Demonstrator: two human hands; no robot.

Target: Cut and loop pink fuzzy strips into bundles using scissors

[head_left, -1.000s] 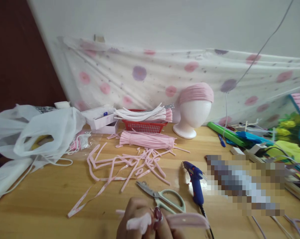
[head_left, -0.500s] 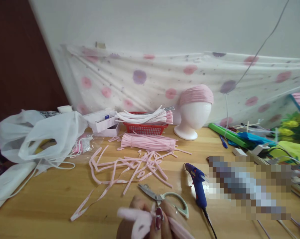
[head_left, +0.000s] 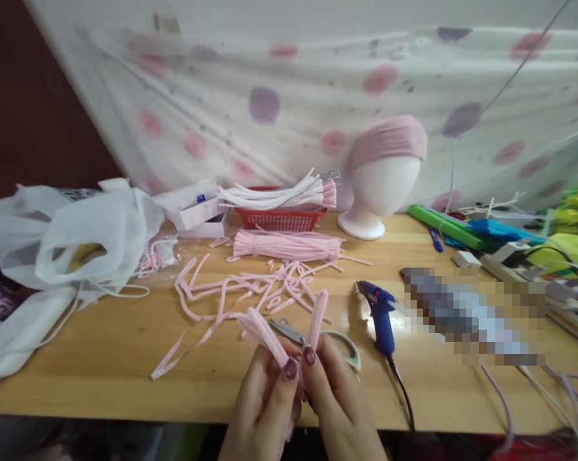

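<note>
Both of my hands are together at the front edge of the table. My left hand (head_left: 264, 397) pinches a pink fabric strip (head_left: 264, 334) that slants up to the left. Between the thumb and fingers of my right hand (head_left: 339, 394) is another upright pink length (head_left: 318, 317); whether it belongs to the same strip I cannot tell. Pink material also hangs below the fingers. Just beyond my hands lie scissors (head_left: 353, 349), partly hidden by the right hand. Loose pink strips (head_left: 216, 285) are scattered behind them, in front of a tied pink bundle (head_left: 289, 245).
A blue glue gun (head_left: 382, 320) with a black cord lies right of my hands. Behind stand a red basket (head_left: 281, 221) of white and pink strips and a white foam head (head_left: 382, 186) with a pink band. White plastic bags (head_left: 77, 237) fill the left side.
My view has tipped downward, so the table's front edge now shows. My hands have turned upright, and the pink ends now point up and away from me.
</note>
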